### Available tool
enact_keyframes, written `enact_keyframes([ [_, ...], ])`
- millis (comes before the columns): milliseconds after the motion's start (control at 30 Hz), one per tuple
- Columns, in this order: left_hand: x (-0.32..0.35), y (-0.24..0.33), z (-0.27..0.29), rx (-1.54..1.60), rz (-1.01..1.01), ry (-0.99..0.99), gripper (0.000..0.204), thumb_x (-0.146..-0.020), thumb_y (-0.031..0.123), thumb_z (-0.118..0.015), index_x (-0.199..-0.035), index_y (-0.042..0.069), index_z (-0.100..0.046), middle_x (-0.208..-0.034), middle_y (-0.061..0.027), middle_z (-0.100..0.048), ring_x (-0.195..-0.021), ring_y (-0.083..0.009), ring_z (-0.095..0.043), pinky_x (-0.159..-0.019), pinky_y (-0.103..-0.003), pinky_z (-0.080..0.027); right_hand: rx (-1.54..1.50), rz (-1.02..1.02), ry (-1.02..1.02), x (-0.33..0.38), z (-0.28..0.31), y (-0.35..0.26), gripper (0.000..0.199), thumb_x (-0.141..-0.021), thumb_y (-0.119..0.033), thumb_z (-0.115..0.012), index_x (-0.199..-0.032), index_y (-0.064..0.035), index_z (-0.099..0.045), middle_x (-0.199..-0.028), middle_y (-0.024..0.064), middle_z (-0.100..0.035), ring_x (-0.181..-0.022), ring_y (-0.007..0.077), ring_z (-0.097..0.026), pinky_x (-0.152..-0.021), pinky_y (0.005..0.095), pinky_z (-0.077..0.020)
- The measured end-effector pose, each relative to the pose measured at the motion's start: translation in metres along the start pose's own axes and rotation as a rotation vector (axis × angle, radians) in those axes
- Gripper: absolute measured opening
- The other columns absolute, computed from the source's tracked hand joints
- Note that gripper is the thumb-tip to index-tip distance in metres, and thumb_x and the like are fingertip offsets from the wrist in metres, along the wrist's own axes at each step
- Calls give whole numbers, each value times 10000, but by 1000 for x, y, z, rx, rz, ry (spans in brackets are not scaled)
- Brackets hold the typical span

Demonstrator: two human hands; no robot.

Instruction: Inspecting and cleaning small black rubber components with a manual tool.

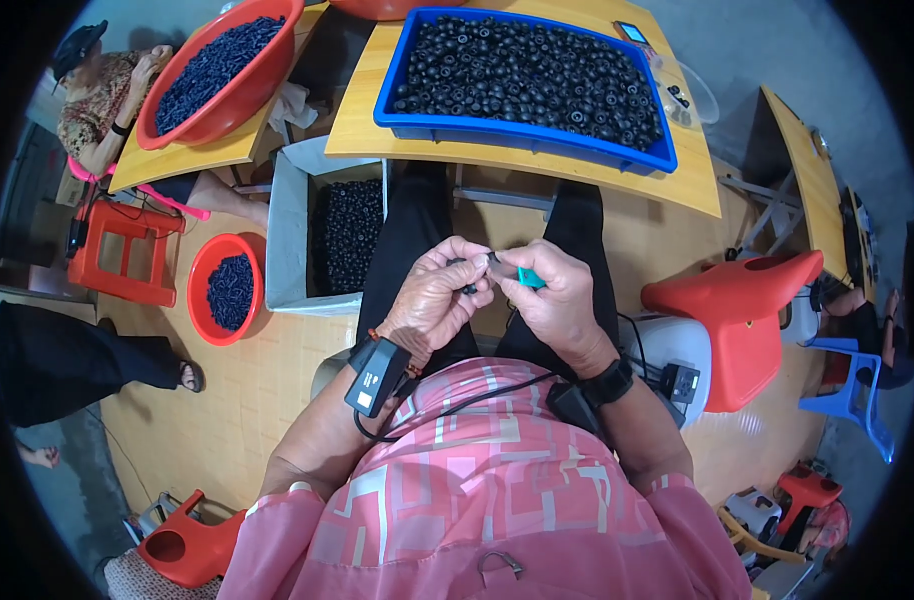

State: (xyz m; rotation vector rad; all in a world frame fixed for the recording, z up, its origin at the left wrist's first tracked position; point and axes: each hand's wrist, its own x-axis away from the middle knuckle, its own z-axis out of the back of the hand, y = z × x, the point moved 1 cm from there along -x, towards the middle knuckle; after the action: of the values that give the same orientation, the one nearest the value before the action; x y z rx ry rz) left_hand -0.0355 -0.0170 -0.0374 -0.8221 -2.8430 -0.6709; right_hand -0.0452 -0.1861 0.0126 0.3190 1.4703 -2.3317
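Hands meet over lap, small black part pinched between them

Hands are raised together above the person's dark-trousered lap, knuckles up, wrists bent inward. The left hand (435,292) curls its grip shut around a small black part (470,288), thumb and fingers pressed on it. The right hand (555,297) is closed on a teal tool (530,279), whose tip points toward the part. Both forearms come in from the lower edge, the left wearing a black strapped device (377,376), the right a black watch (609,381).

The part is mostly hidden by the left fingers, so its shape cannot be made out; only the teal handle's end shows past the right thumb. Ahead, on the bench (537,160), a blue bin (522,135) holds many black round pieces. A grey box (295,240) of black pieces stands on the floor to the left, beside a red bowl (202,300). Another person sits at the upper left, partly cut off by the rim.
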Motion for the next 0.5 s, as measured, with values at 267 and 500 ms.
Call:
enact_keyframes([
  [267, 1, -3, -3, -54, -40, 132, 75, -921, 11, -626, -992, 37, -624, -870, -74, -643, -757, -161, -633, -634, -290, -497, 69, 122, 22, 3, -3, 4, 243, -713, 54, -758, -907, -16, -627, -812, 115, -658, -704, 243, -673, -615, 303, -520],
  [500, 0, -2, -4, -10, -54, 62, 73, -922, 3, -621, -984, 42, -626, -910, -90, -658, -766, -158, -634, -669, -287, -497, -281, -240, -31, -1, -3, 2, 235, -854, -23, -734, -1069, 8, -644, -850, 42, -699, -786, 58, -634, -685, 219, -511],
])
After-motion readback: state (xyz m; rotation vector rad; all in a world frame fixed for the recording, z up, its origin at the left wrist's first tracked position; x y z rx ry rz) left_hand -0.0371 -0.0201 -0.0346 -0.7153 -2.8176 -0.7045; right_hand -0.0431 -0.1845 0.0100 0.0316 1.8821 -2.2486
